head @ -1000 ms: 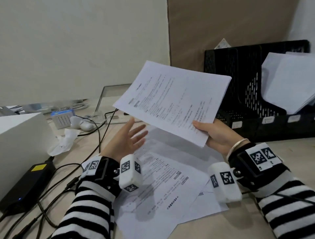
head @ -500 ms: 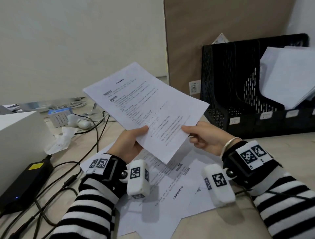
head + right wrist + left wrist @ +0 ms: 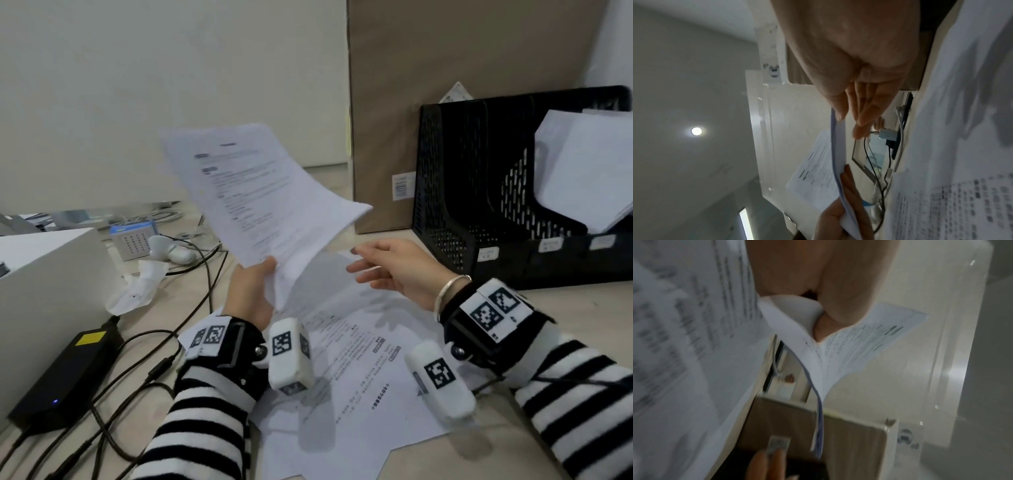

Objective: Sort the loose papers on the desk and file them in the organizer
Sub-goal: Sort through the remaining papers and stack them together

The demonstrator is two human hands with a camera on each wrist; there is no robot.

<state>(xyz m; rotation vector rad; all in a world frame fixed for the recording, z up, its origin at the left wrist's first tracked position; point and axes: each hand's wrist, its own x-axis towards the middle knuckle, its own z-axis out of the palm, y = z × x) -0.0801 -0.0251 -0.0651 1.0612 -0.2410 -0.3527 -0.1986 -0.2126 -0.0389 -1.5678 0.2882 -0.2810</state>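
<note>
Rightward, white sheets (image 3: 592, 171) inside black organizer (image 3: 455, 192)

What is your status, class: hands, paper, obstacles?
Left hand grips white printed sheet by its lower edge. Right hand open, empty. Black mesh organizer right; nothing in the way.

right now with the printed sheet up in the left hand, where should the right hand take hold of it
Probably the free lower right corner of the white printed sheet, coming in from the right. The left hand pinches the bottom edge, so the page curls and droops on its right side; the open right hand is already beside that corner, its fingers pointing at it.
</note>
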